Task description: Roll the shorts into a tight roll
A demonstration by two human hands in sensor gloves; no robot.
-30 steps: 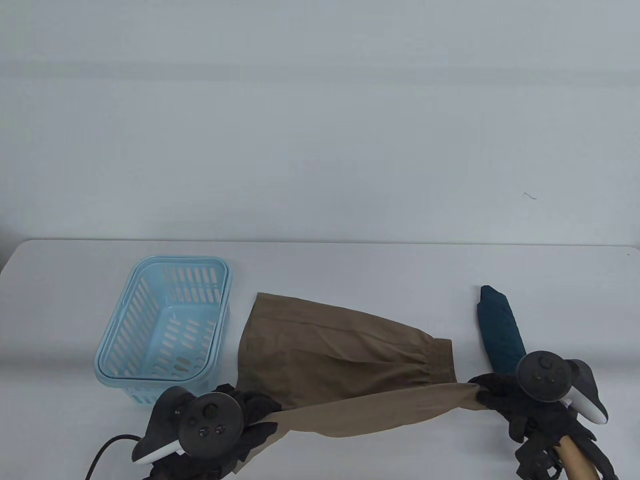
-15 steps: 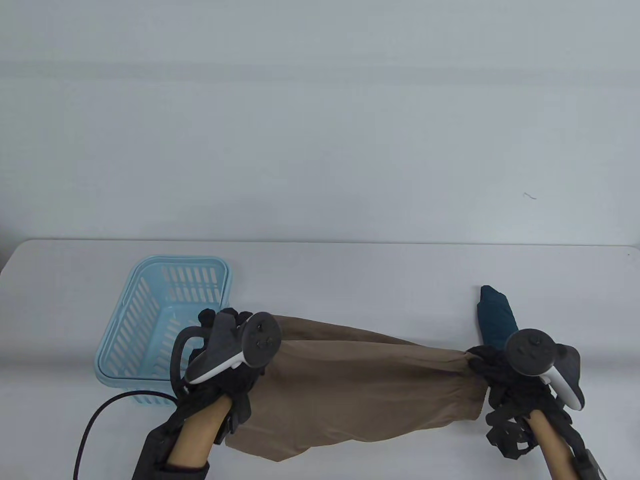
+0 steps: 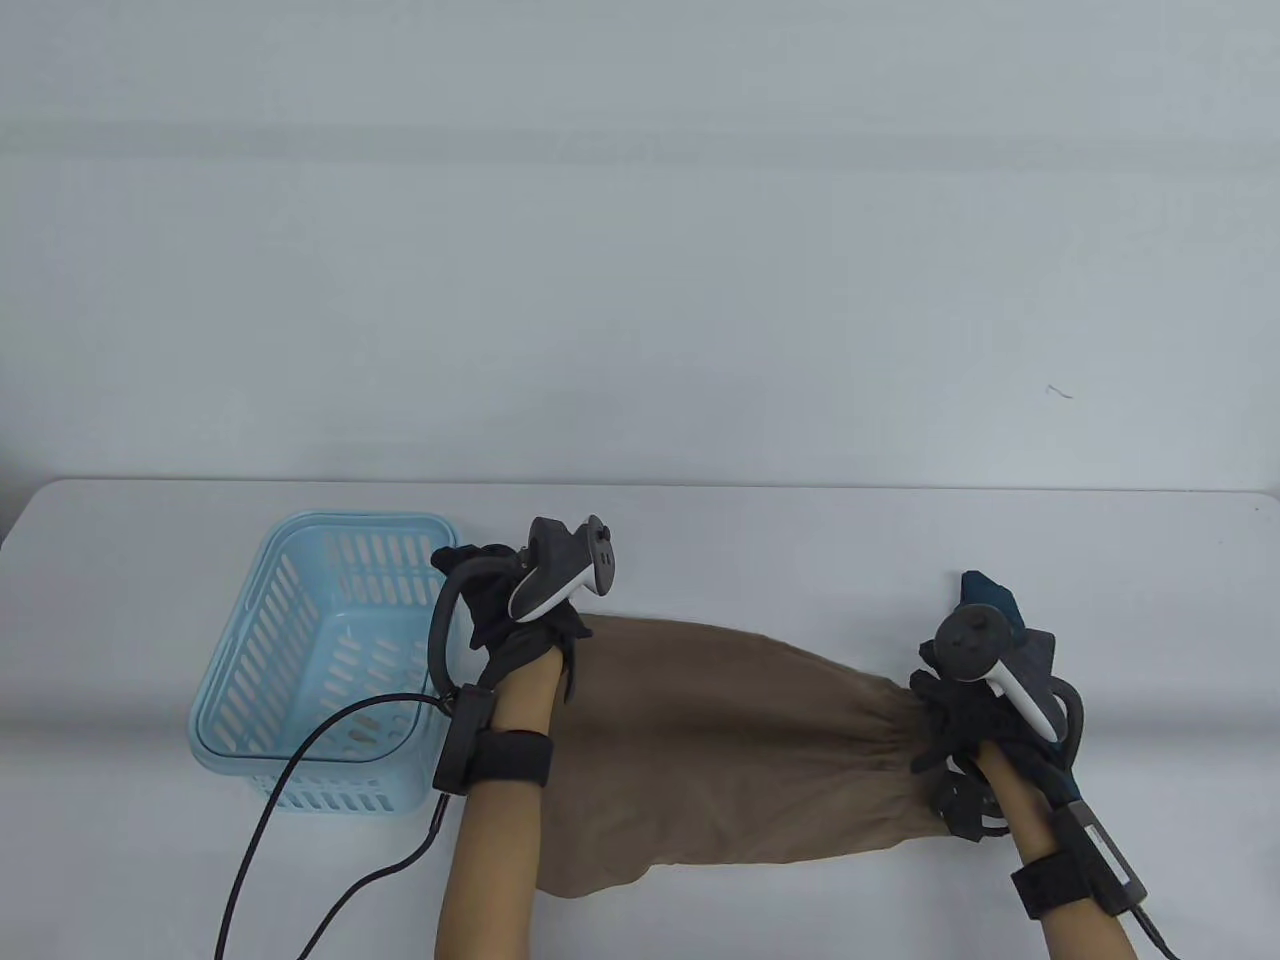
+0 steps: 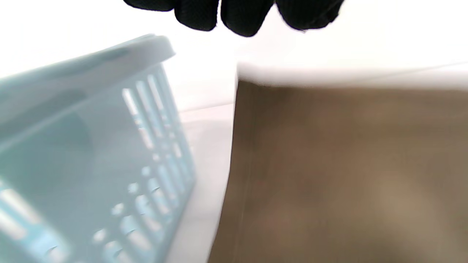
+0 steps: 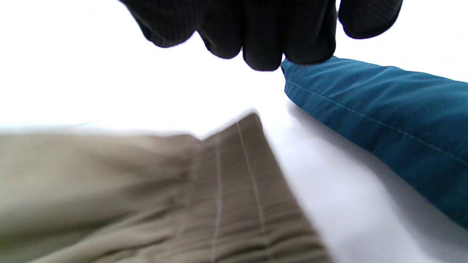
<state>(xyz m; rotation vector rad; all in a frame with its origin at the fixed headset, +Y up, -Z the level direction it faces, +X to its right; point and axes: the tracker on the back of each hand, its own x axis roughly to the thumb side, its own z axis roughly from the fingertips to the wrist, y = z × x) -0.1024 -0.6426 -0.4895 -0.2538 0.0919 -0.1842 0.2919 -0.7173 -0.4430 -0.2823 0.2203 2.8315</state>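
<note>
1. Table view.
   - Brown shorts (image 3: 740, 760): lying flat on the white table (image 3: 760, 540), folded lengthwise, elastic waistband at the right end, leg hems at the left end.
   - Left hand (image 3: 510, 610): gloved, at the far left corner of the shorts, between them and the basket. The tracker covers the fingers; whether they pinch the cloth cannot be told here.
   - Right hand (image 3: 960, 715): gloved, at the gathered waistband end. Its fingers are hidden under the tracker; grip not legible here.
   - Light blue slotted basket (image 3: 330, 660): upright, just left of the shorts, nothing visible inside.
   - Rolled teal garment (image 3: 990, 600): lies just beyond the right hand, partly hidden by it.
   - Black cable (image 3: 330, 800): runs from the left wrist strap to the near edge.

2. Left wrist view.
   - Gloved fingertips (image 4: 241, 14) curl in from the top edge, above the shorts' far edge (image 4: 347, 175). Contact with the cloth is blurred; cannot tell.
   - Basket wall (image 4: 91, 153) stands just beside the shorts, a strip of table between them.

3. Right wrist view.
   - Fingers (image 5: 263, 33) curled together, bunched at the tip of the teal roll (image 5: 384, 120); whether they hold anything cannot be told.
   - Waistband of the shorts (image 5: 234, 204) lies below them, near the teal roll but apart from it.
</note>
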